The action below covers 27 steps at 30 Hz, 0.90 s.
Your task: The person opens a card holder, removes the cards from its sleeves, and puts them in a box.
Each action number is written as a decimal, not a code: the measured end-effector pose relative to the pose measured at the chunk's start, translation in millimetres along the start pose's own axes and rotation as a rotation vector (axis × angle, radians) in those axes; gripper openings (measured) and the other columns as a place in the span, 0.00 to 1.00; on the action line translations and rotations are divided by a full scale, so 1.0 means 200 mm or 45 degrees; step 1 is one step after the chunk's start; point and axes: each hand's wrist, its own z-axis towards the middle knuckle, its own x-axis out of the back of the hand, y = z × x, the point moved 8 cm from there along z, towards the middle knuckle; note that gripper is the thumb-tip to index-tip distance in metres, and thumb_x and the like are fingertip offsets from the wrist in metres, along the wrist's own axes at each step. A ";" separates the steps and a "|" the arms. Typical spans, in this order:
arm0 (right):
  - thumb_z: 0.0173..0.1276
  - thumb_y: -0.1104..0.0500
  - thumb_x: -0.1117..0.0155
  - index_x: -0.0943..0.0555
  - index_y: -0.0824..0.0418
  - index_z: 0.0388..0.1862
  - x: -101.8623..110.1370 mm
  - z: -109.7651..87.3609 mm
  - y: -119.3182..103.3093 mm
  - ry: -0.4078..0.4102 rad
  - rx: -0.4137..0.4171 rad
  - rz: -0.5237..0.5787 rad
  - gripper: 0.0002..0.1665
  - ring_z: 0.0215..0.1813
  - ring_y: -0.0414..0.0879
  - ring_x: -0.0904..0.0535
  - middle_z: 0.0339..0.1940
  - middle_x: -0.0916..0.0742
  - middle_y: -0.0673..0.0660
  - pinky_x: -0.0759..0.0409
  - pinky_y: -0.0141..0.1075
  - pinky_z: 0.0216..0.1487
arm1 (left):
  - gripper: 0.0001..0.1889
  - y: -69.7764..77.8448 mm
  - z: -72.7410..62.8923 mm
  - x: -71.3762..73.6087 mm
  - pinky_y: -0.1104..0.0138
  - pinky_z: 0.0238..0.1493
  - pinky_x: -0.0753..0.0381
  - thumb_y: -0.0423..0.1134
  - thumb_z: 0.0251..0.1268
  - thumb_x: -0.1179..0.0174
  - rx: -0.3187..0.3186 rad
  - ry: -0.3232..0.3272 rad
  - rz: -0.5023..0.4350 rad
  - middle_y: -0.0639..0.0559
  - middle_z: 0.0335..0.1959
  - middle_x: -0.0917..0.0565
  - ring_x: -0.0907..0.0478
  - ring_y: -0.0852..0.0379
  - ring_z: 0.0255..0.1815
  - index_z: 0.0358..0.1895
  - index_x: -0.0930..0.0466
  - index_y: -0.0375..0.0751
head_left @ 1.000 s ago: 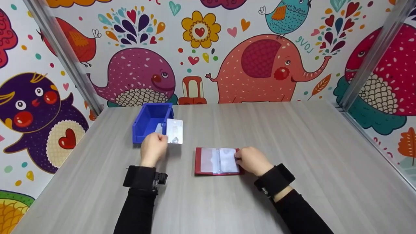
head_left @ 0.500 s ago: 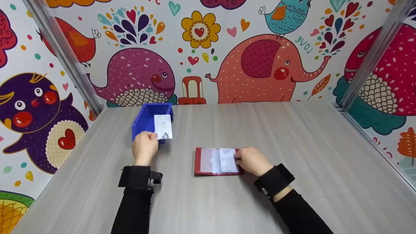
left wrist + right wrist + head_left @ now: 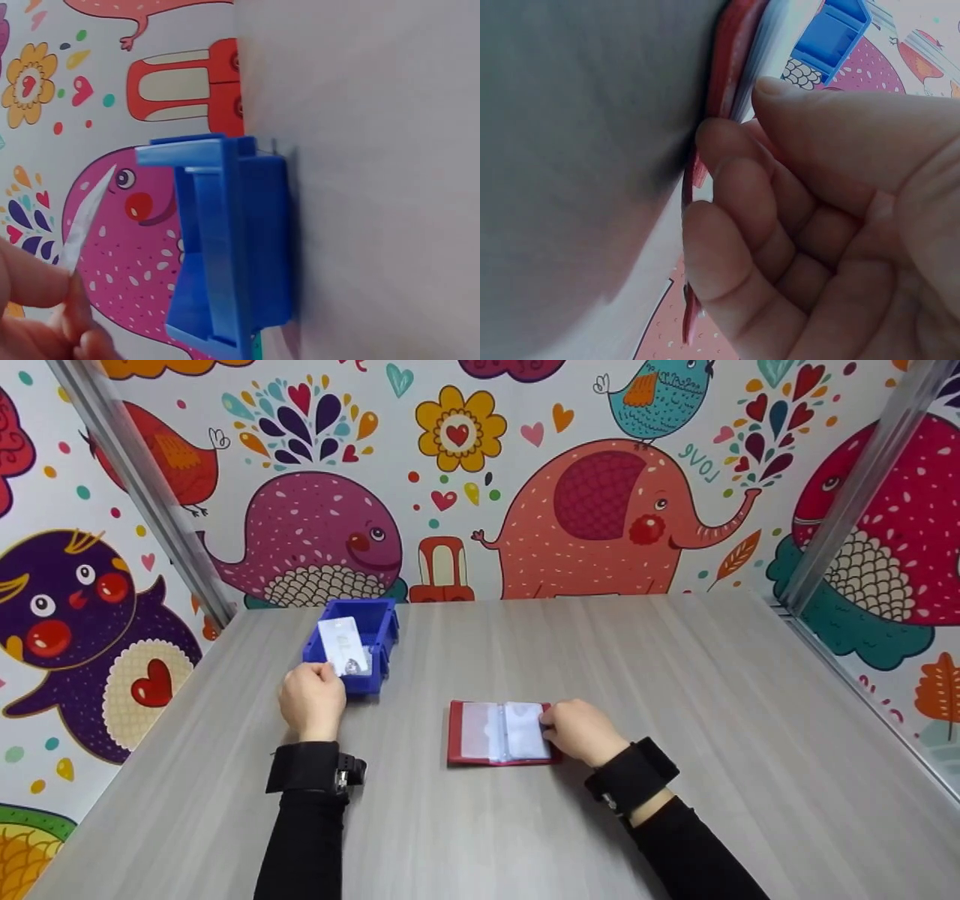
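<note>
Shifting leftward, head view: the white card [image 3: 345, 647] my left hand [image 3: 312, 697] is pinching over the blue bin [image 3: 361, 685]. Left wrist: I should be keeping the tilted card off the bin. Right wrist: my right hand [image 3: 832, 221] is gripping the red booklet [image 3: 732, 60].

A booth-like workspace: cartoon-printed walls [image 3: 465, 521], with metal posts [image 3: 150, 495] at the corners, stand around a wood-grain desk [image 3: 465, 825] on three sides
</note>
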 end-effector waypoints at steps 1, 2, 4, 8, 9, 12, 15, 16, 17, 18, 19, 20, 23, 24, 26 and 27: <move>0.60 0.67 0.29 0.16 0.64 0.28 0.00 0.00 0.00 -0.001 -0.003 -0.001 0.04 0.30 0.53 0.22 0.26 0.16 0.59 0.22 0.48 0.36 | 0.12 -0.01 0.00 0.00 0.45 0.48 0.29 0.36 0.67 0.45 0.008 0.020 0.001 0.33 0.41 0.16 0.22 0.32 0.46 0.35 0.16 0.31; 0.60 0.67 0.29 0.16 0.65 0.29 0.00 0.00 0.00 -0.002 -0.004 0.000 0.04 0.30 0.53 0.22 0.27 0.16 0.59 0.22 0.48 0.36 | 0.12 -0.02 0.00 0.00 0.45 0.49 0.29 0.37 0.67 0.45 0.014 0.037 0.001 0.33 0.41 0.16 0.22 0.33 0.46 0.35 0.16 0.31; 0.61 0.67 0.29 0.16 0.65 0.29 0.00 0.00 0.00 -0.003 0.002 -0.002 0.03 0.30 0.52 0.22 0.27 0.16 0.59 0.22 0.47 0.36 | 0.12 -0.03 0.00 0.00 0.45 0.49 0.29 0.37 0.67 0.45 0.023 0.061 0.004 0.33 0.40 0.16 0.22 0.33 0.46 0.34 0.16 0.32; 0.60 0.68 0.28 0.16 0.65 0.29 0.00 0.00 -0.01 0.012 0.038 -0.018 0.03 0.29 0.52 0.22 0.26 0.16 0.59 0.22 0.47 0.35 | 0.12 -0.03 0.00 -0.02 0.45 0.50 0.30 0.37 0.67 0.45 0.030 0.076 0.013 0.33 0.40 0.17 0.23 0.33 0.47 0.36 0.16 0.31; 0.60 0.68 0.28 0.16 0.65 0.29 0.01 -0.01 -0.02 0.017 0.047 -0.023 0.03 0.29 0.52 0.22 0.26 0.16 0.59 0.22 0.47 0.35 | 0.12 -0.04 0.00 -0.02 0.45 0.50 0.30 0.37 0.67 0.44 0.030 0.081 0.014 0.33 0.39 0.17 0.23 0.33 0.46 0.36 0.16 0.31; 0.59 0.68 0.28 0.17 0.65 0.28 0.01 -0.01 -0.02 0.027 0.070 -0.032 0.04 0.29 0.52 0.22 0.25 0.16 0.59 0.22 0.46 0.34 | 0.12 -0.03 0.00 -0.03 0.45 0.49 0.30 0.37 0.67 0.44 0.034 0.092 0.010 0.32 0.39 0.17 0.23 0.33 0.46 0.36 0.16 0.30; 0.60 0.68 0.29 0.18 0.65 0.28 0.01 0.00 -0.02 0.016 0.073 -0.038 0.05 0.28 0.51 0.23 0.25 0.17 0.59 0.22 0.46 0.34 | 0.12 -0.04 0.00 -0.04 0.46 0.50 0.30 0.37 0.67 0.44 0.044 0.100 0.007 0.32 0.39 0.18 0.23 0.33 0.46 0.36 0.15 0.31; 0.60 0.68 0.29 0.18 0.65 0.28 0.01 0.00 -0.02 0.014 0.075 -0.039 0.05 0.28 0.51 0.23 0.25 0.17 0.59 0.22 0.46 0.34 | 0.12 -0.04 0.00 -0.04 0.46 0.50 0.30 0.37 0.67 0.44 0.046 0.102 0.007 0.32 0.39 0.18 0.23 0.34 0.46 0.36 0.15 0.31; 0.60 0.68 0.29 0.18 0.65 0.28 0.00 0.00 -0.02 0.012 0.076 -0.041 0.05 0.28 0.51 0.23 0.25 0.17 0.59 0.22 0.46 0.34 | 0.12 -0.04 0.00 -0.04 0.46 0.50 0.30 0.37 0.67 0.44 0.048 0.104 0.006 0.32 0.39 0.18 0.23 0.34 0.46 0.35 0.15 0.31; 0.60 0.67 0.29 0.17 0.65 0.28 0.00 0.00 -0.02 0.012 0.075 -0.043 0.05 0.28 0.51 0.23 0.25 0.17 0.59 0.22 0.46 0.34 | 0.12 -0.04 0.00 -0.04 0.46 0.50 0.30 0.37 0.67 0.44 0.048 0.107 0.003 0.32 0.38 0.18 0.23 0.33 0.46 0.35 0.15 0.31; 0.60 0.67 0.29 0.17 0.65 0.28 0.00 0.00 -0.02 0.012 0.072 -0.042 0.05 0.28 0.52 0.23 0.25 0.17 0.59 0.22 0.46 0.34 | 0.12 -0.04 0.01 -0.05 0.46 0.50 0.30 0.37 0.67 0.44 0.047 0.110 0.002 0.32 0.38 0.18 0.23 0.33 0.46 0.35 0.15 0.31; 0.60 0.68 0.29 0.17 0.65 0.28 0.00 0.00 -0.02 0.012 0.068 -0.039 0.04 0.28 0.52 0.22 0.25 0.16 0.59 0.22 0.47 0.34 | 0.12 -0.04 0.01 -0.05 0.46 0.50 0.30 0.37 0.67 0.44 0.045 0.114 -0.001 0.32 0.38 0.18 0.23 0.33 0.45 0.34 0.15 0.31; 0.60 0.68 0.29 0.16 0.65 0.29 0.00 0.00 -0.02 0.011 0.052 -0.028 0.03 0.29 0.53 0.22 0.26 0.16 0.60 0.22 0.47 0.36 | 0.12 -0.04 0.02 -0.06 0.46 0.50 0.31 0.37 0.66 0.44 0.033 0.126 -0.008 0.32 0.38 0.18 0.23 0.32 0.45 0.34 0.15 0.31; 0.60 0.68 0.29 0.16 0.65 0.30 0.00 0.00 -0.01 0.009 0.047 -0.024 0.03 0.30 0.53 0.21 0.27 0.16 0.60 0.22 0.47 0.36 | 0.12 -0.04 0.02 -0.06 0.46 0.51 0.31 0.37 0.66 0.44 0.029 0.130 -0.009 0.32 0.38 0.17 0.23 0.32 0.45 0.34 0.15 0.31; 0.60 0.68 0.29 0.15 0.66 0.31 0.00 0.00 -0.01 0.003 0.039 -0.021 0.02 0.30 0.53 0.21 0.27 0.15 0.61 0.21 0.48 0.37 | 0.12 -0.03 0.02 -0.06 0.46 0.52 0.31 0.37 0.66 0.44 0.021 0.140 -0.005 0.32 0.38 0.17 0.24 0.32 0.45 0.34 0.15 0.31; 0.60 0.68 0.29 0.15 0.66 0.31 0.00 0.00 -0.01 0.001 0.038 -0.022 0.02 0.31 0.53 0.21 0.28 0.15 0.61 0.21 0.48 0.37 | 0.12 -0.03 0.02 -0.07 0.46 0.52 0.32 0.37 0.66 0.44 0.016 0.144 -0.002 0.32 0.38 0.17 0.24 0.32 0.46 0.34 0.15 0.31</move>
